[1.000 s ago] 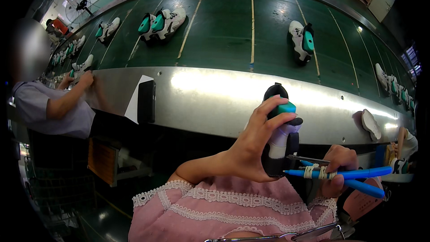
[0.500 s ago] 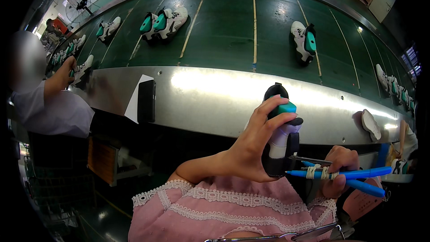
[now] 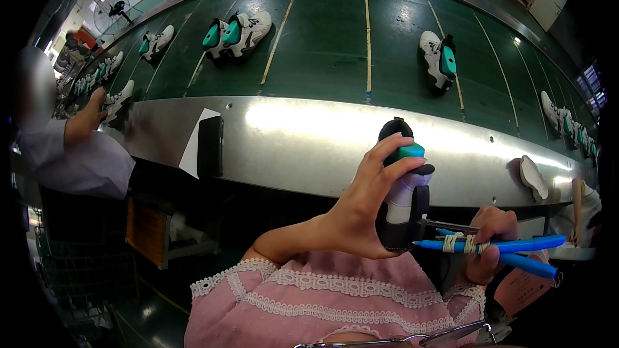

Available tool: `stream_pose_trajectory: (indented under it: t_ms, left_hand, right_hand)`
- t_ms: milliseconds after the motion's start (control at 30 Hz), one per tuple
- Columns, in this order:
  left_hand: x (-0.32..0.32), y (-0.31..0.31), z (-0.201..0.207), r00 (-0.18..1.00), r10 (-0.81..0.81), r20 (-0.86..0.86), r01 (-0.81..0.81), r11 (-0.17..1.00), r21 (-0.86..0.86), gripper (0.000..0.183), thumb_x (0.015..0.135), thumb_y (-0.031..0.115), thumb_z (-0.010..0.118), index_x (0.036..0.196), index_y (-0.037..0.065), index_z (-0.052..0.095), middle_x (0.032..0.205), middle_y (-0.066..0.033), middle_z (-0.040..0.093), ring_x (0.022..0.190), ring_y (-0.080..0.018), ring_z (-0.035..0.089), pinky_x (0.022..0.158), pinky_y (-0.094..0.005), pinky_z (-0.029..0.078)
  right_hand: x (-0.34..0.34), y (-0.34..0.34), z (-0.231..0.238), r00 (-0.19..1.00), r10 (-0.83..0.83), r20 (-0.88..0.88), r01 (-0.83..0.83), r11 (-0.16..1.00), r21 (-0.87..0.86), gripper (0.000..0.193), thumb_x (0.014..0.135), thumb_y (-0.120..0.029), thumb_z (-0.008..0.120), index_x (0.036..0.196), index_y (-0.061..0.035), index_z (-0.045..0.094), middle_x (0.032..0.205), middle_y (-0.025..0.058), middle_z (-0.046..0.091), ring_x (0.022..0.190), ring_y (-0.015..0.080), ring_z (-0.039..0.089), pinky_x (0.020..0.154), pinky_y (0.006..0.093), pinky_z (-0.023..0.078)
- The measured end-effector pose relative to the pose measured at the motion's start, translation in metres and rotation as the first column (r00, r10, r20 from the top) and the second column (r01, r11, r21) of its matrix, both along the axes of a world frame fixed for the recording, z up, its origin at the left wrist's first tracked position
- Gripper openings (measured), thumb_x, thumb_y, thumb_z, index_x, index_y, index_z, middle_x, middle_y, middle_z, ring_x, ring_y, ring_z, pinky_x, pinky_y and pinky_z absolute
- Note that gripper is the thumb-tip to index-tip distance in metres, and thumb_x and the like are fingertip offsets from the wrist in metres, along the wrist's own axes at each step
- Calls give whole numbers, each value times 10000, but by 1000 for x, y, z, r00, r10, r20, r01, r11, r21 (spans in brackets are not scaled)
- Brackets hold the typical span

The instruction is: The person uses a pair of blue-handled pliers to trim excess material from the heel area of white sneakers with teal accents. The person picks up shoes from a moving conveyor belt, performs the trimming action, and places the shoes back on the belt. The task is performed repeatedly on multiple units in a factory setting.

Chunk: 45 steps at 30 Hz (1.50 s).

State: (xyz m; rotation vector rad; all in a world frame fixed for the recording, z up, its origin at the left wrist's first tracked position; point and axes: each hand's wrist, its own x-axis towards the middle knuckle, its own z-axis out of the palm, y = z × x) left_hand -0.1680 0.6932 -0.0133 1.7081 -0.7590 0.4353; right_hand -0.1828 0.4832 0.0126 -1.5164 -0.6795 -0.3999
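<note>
My left hand (image 3: pixel 358 206) grips a black and white shoe (image 3: pixel 400 214), its fingers over the green last (image 3: pixel 411 151) inside and its thumb low near the toe. The shoe is held tilted in front of the metal ledge. In my right hand (image 3: pixel 491 238) are blue pens (image 3: pixel 516 245), bound with pale bands (image 3: pixel 465 243), together with a thin dark metal tool (image 3: pixel 451 224). The tips of the tool and of one pen are at the shoe's lower right edge; whether they touch it I cannot tell.
A green conveyor belt (image 3: pixel 322 45) carries several similar shoes, one (image 3: pixel 438 61) ahead to the right. On the metal ledge (image 3: pixel 290 129) lie a black phone (image 3: pixel 211 146), white paper (image 3: pixel 193 148) and a pale sole-shaped piece (image 3: pixel 532 177). A co-worker (image 3: pixel 77 148) on the left holds a shoe.
The shoe in my left hand has shifted very slightly up. The pens in my right hand have tilted a little. At far right, a shoe near another person has gone from sight.
</note>
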Motion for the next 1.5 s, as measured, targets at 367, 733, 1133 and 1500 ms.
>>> stream_pose_trajectory:
  t_ms: [367,733,1133,1500]
  left_hand:
    - [-1,8,-1,1000,-2,8,2,1000,3,870,536,170,790,1269,41,341,1289,-235,288,1188,-412,339,965,-445,324]
    - [-1,17,-3,1000,-3,-13,3,1000,2,902,505,161,793,1275,33,342,1305,-232,267,1211,-408,309,967,-439,322]
    - [13,25,7,998,42,-41,-41,999,31,952,491,228,807,1279,20,315,1289,-229,279,1181,-393,332,956,-426,323]
    - [19,33,0,1000,12,-18,-11,999,30,973,471,249,821,1277,40,318,1297,-225,267,1190,-394,324,964,-437,311]
  right_hand:
    - [-3,9,5,999,-32,-18,31,999,-23,375,805,-412,611,756,-57,499,551,42,519,435,114,471,417,232,362]
    - [6,17,13,987,92,133,-75,989,-126,321,803,-341,608,779,-33,520,557,67,524,427,135,469,387,234,365]
    - [20,36,58,961,182,206,-59,869,-492,282,801,-316,607,776,-52,511,557,53,497,417,175,489,375,258,354]
    - [23,22,24,964,-255,79,240,957,163,372,821,-449,546,750,-96,455,590,-4,400,469,77,349,459,214,305]
